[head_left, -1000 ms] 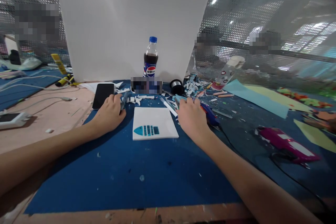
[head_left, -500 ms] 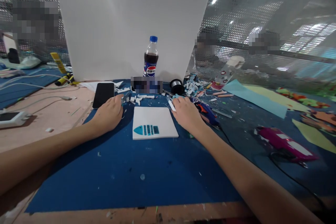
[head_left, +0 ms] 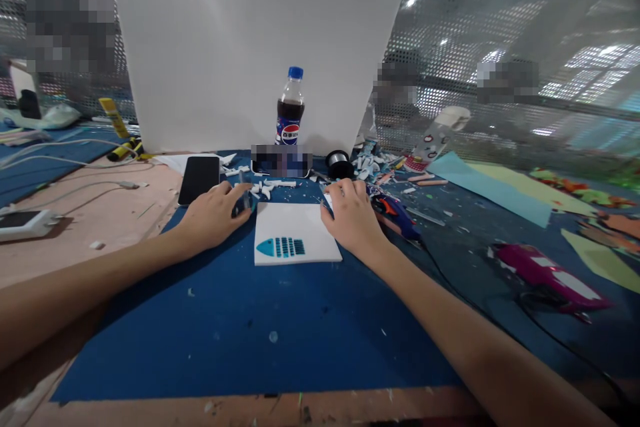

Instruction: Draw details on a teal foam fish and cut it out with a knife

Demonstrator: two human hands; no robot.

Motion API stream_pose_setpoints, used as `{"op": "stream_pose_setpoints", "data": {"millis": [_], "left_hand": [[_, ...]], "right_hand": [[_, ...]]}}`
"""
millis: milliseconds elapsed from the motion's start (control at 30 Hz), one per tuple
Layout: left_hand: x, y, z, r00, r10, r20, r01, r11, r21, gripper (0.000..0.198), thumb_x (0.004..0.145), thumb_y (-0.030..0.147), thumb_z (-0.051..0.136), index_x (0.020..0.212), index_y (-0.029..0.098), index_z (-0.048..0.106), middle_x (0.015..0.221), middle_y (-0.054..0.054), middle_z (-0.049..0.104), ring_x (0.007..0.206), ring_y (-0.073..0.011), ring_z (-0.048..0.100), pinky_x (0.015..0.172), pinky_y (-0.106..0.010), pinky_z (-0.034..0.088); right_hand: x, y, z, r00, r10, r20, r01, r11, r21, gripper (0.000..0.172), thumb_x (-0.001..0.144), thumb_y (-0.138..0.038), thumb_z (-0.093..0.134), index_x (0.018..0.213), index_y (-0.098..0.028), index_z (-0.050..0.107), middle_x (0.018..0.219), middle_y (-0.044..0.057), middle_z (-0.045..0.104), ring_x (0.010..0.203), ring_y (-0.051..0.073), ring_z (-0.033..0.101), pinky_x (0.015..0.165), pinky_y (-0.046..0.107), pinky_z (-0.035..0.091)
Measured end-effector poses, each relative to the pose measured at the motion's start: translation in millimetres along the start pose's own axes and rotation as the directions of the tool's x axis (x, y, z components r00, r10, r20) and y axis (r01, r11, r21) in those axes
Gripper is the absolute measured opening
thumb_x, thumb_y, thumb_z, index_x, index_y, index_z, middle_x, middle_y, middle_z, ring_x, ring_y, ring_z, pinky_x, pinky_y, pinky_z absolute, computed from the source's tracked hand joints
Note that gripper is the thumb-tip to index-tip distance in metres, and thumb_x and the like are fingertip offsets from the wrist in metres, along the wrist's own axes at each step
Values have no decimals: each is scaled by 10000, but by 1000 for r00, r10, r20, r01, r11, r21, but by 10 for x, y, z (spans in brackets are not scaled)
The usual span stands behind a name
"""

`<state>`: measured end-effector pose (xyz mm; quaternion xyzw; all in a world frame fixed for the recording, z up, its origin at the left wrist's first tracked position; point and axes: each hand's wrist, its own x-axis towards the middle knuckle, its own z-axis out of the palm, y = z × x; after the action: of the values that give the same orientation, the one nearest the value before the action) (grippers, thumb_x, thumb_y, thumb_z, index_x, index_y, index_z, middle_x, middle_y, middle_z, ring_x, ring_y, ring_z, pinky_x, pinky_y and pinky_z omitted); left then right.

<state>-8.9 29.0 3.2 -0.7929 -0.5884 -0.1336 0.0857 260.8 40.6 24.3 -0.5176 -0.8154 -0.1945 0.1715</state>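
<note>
Left hand [head_left: 213,213]: half-curled at greyish item [head_left: 243,203] — hold unclear.
Right hand [head_left: 353,217]: curled — hold unclear.
White board [head_left: 290,219]: thumb bump could skew it.

Craft workshop, blue mat [head_left: 240,353] at 6 o'clock, coloured paper [head_left: 493,187] at 3 o'clock, scraps [head_left: 370,167] at 2 o'clock

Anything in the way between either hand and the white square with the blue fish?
Nothing visible blocks the right hand, which overlaps the white square at its right edge in this view. A blurred bluish piece is at the left hand, near the square's upper-left corner.
</note>
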Motion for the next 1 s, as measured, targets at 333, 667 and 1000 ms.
{"op": "stream_pose_setpoints", "data": {"millis": [333, 667, 1000], "left_hand": [[33, -28, 40, 988, 129, 89, -133, 991, 36, 495, 976, 241, 270, 1457, 147, 338, 969, -128, 612, 815, -268, 629, 730, -382, 495], [43, -28, 40, 995, 1, 96, 1, 1000, -21, 492, 981, 305, 330, 1459, 191, 310, 1053, -122, 673, 919, -291, 674, 763, -389, 521], [36, -53, -266, 972, -81, -219, 38, 981, -192, 459, 984, 351, 424, 1382, 125, 399, 1273, -184, 551, 1184, -330, 539, 960, -491, 472]], "right_hand": [[-51, -139, -47, 989, -146, 27, 140, 977, 163, 191, 890, -190, 475, 952, -112, 639, 1031, 169, 588, 997, 307, 478, 878, 416, 437], [-99, -264, -53, 965, -261, -25, 258, 926, 277, 187, 911, -173, 472, 964, -98, 634, 1024, 163, 598, 981, 287, 483, 867, 402, 440], [-93, -227, 26, 970, -232, -78, 245, 915, 321, 179, 916, -179, 473, 969, -107, 629, 1017, 161, 605, 993, 287, 473, 889, 413, 423]]}}
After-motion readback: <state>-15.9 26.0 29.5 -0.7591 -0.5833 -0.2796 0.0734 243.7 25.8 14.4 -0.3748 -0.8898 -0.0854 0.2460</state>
